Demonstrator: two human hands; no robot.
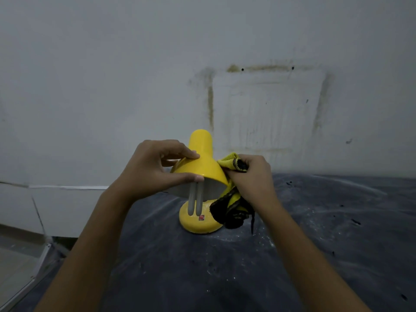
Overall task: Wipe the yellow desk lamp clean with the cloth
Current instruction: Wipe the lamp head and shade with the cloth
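Note:
The yellow desk lamp (202, 163) stands on a dark table, its shade tilted toward me and a white tube bulb (195, 202) hanging out of it. Its round yellow base (198, 224) carries a small red switch. My left hand (155, 170) grips the left rim of the shade, thumb below and fingers on top. My right hand (249, 176) is closed on a yellow and black cloth (231, 203), pressed against the shade's right side. Part of the cloth hangs down beside the base.
The dark grey tabletop (315, 233) is dusty with white specks. A stained white wall (270, 104) rises close behind the lamp. At the left, the table edge drops to a pale floor (15, 266).

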